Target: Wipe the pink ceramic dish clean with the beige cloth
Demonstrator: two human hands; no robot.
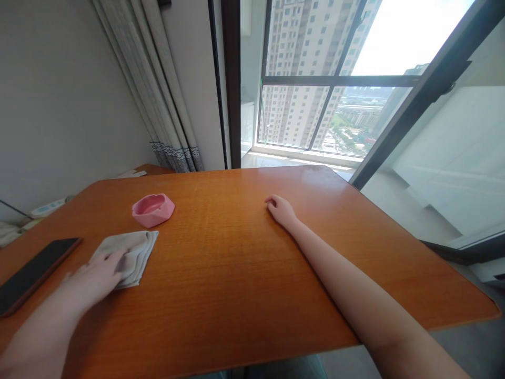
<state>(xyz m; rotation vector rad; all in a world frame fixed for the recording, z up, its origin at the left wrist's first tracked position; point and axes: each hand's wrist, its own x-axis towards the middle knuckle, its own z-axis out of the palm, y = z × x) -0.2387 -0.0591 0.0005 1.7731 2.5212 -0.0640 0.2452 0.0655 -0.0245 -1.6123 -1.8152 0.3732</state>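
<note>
A folded light-grey cloth [136, 245] lies on the left part of the wooden table. My left hand [97, 273] rests on top of it, fingers stretched over the near left part and slightly apart, not visibly wrapped around it. Farther out on the table, right of the middle, my right hand [282, 209] lies on its side with the fingers curled in loosely and nothing visible in them. Just beyond the cloth sits a pink faceted ashtray [153, 210], untouched by either hand.
To the left of my left hand, a dark phone [37, 271] lies flat on the table [221, 295]. A white power strip [49, 207] is past the left edge. Grey curtains [158, 95] and a large window [315, 95] stand behind the far edge.
</note>
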